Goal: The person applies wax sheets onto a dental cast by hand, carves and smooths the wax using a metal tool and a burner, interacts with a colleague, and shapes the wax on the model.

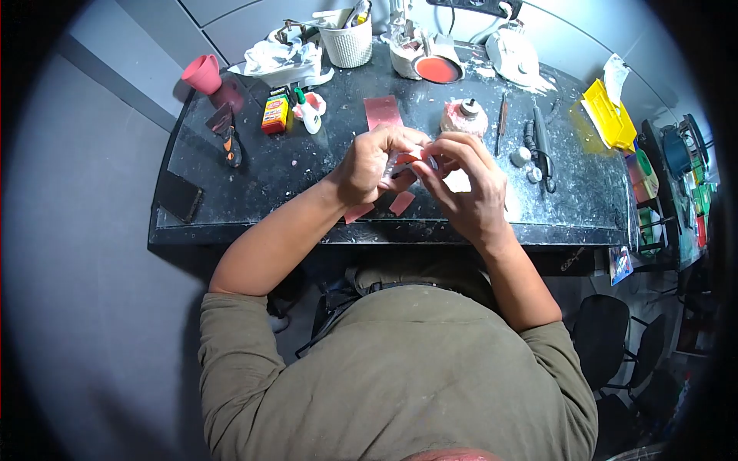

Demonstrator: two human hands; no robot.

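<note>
Above the front part of the black bench, my left hand (pixel 369 164) and my right hand (pixel 471 180) meet. Between them is a small pinkish piece (pixel 411 157) with a clear or whitish part; its exact shape is hard to make out. My left hand is curled around its left side. The fingers of my right hand pinch it from the right. Behind my hands lies a flat pink sheet (pixel 382 111). Two smaller pink pieces lie near the front edge, one (pixel 401 203) just below my hands and one (pixel 358 213) under my left wrist.
On the black bench (pixel 261 200) are a pink-stained burner (pixel 464 117), a red-filled dish (pixel 438 70), a white basket (pixel 346 46) and a yellow-red box (pixel 275 113). An orange-black scraper (pixel 232 147) lies left; a dark handpiece (pixel 543 142) and small jars lie right.
</note>
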